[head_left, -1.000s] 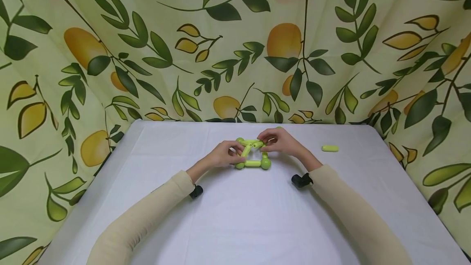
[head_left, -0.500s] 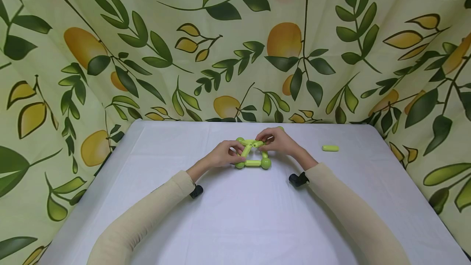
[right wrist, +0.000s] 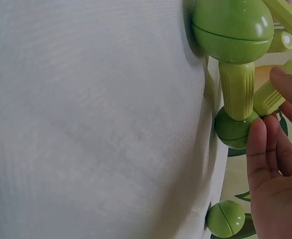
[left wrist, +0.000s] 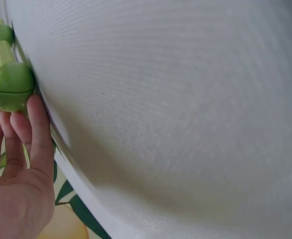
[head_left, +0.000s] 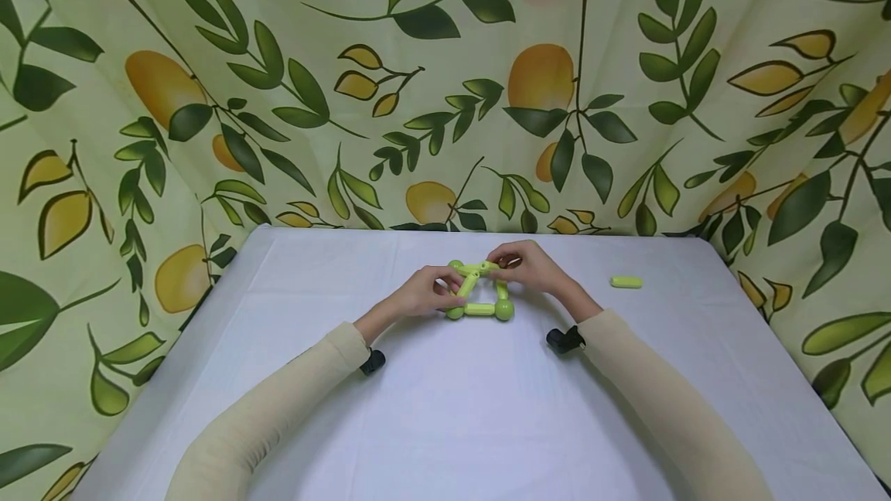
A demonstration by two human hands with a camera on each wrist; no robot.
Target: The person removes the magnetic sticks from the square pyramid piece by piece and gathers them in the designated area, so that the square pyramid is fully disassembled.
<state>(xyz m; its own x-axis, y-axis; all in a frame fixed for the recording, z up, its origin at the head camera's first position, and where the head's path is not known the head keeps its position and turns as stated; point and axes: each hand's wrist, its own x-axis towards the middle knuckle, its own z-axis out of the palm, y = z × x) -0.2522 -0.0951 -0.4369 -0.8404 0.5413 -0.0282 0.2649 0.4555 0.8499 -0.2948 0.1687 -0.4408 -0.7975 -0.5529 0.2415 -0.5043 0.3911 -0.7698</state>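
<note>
While my right hand pinches the right leaning rod, thumb against it and fingers at the far right ball, my left hand grips the near left ball, where the left leaning rod starts. The green frame sits on the bench between my two hands. I judge that everything turns on those rods' raised ends: the left one's long axis slopes up and away from me, the right one's up and back toward me, so the tips come near each other above the frame; from my right wrist they look apart. The loose rod lies crosswise, well away, nearer my right hand than my left.
</note>
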